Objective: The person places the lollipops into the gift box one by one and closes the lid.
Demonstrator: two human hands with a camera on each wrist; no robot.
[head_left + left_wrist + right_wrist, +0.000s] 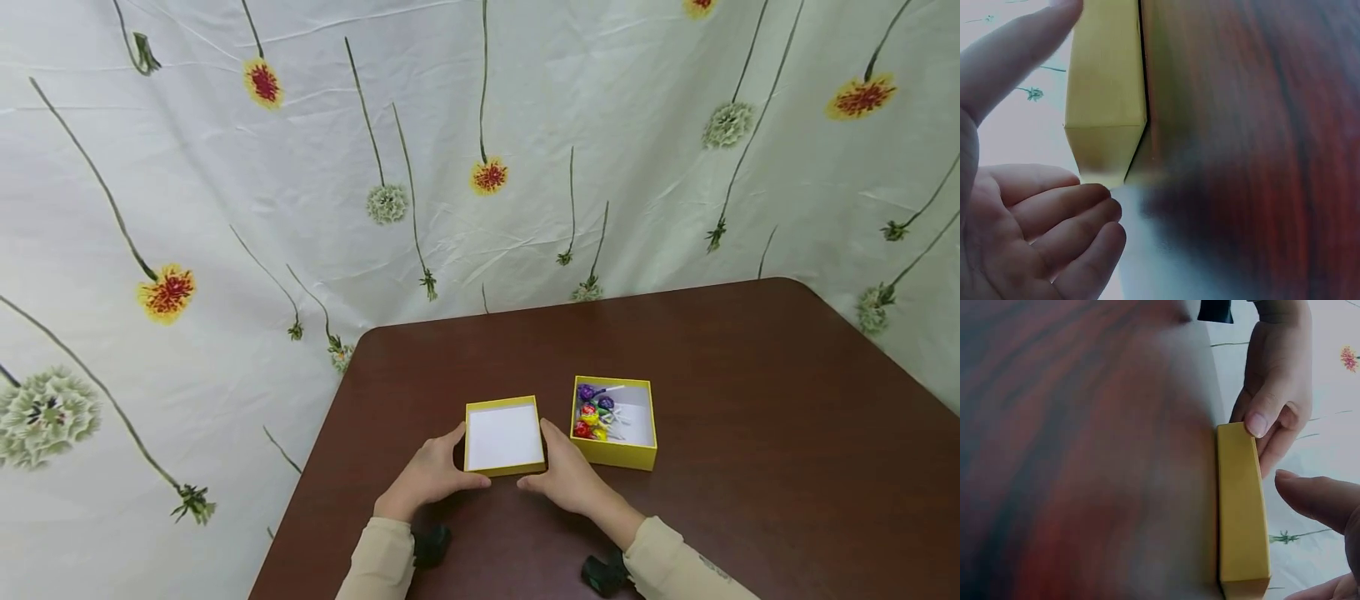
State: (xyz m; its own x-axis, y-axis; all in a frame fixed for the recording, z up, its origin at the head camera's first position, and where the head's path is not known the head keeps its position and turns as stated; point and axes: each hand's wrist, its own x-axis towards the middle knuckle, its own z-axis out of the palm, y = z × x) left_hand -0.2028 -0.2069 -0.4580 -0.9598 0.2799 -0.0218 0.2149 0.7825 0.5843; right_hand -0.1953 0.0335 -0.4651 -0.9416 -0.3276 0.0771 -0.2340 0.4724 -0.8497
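Note:
A shallow square yellow box (504, 437) with a white inside lies on the brown table, its hollow side up. My left hand (433, 477) is at its left side, fingers extended along that side and thumb at the near left corner. In the right wrist view the left thumb (1257, 424) meets the yellow box's corner (1235, 431). My right hand (567, 477) stands at the right side with its fingers by the wall. Its thumb (1304, 490) is apart from the box. The left wrist view shows the box's yellow wall (1107, 69) beside the relaxed left fingers (1069, 219).
To the right stands a deeper yellow box (618, 454) with several wrapped lollipops (591, 417) along its left half. The brown table (750, 433) reaches far to the right. Behind it hangs a white cloth (300, 167) printed with flowers.

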